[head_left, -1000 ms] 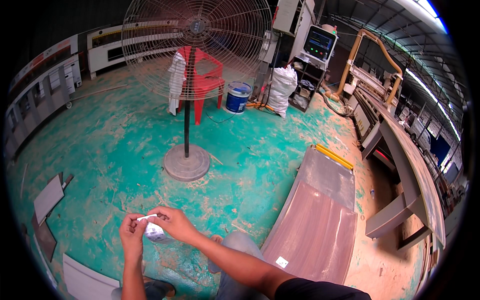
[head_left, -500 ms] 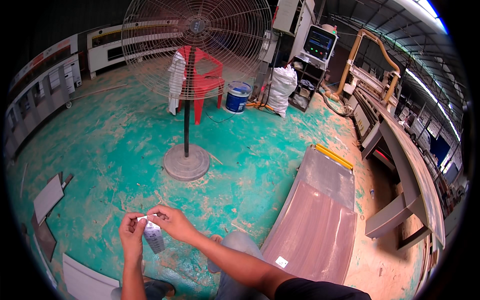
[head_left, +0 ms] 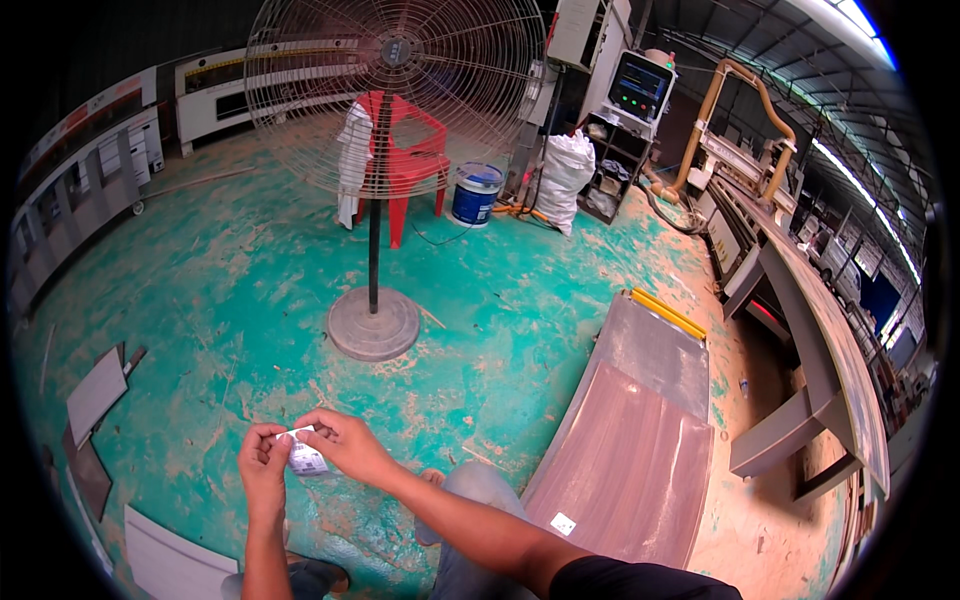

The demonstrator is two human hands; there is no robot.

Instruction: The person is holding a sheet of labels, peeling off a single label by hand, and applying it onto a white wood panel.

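A short strip of white printed labels (head_left: 306, 460) hangs between my two hands over the green floor. My left hand (head_left: 263, 462) pinches its upper left edge between thumb and fingers. At the upper right edge, my right hand (head_left: 343, 442) pinches it the same way, the arm reaching across from the lower right. The lower end of the strip looks curled back under. To the right lies a brown wood-grain board (head_left: 630, 450) with a small white label (head_left: 563, 523) stuck near its close end.
A large caged fan (head_left: 395, 60) stands ahead on a round base (head_left: 373, 324). Behind it are a red chair (head_left: 410, 150) and a blue bucket (head_left: 475, 195). Loose panels (head_left: 98, 392) lie at left; a long bench (head_left: 820, 330) runs along the right.
The label strip hung long and straight before; now its lower part is curled up and it looks shorter. Both hands have stayed almost in the same place.
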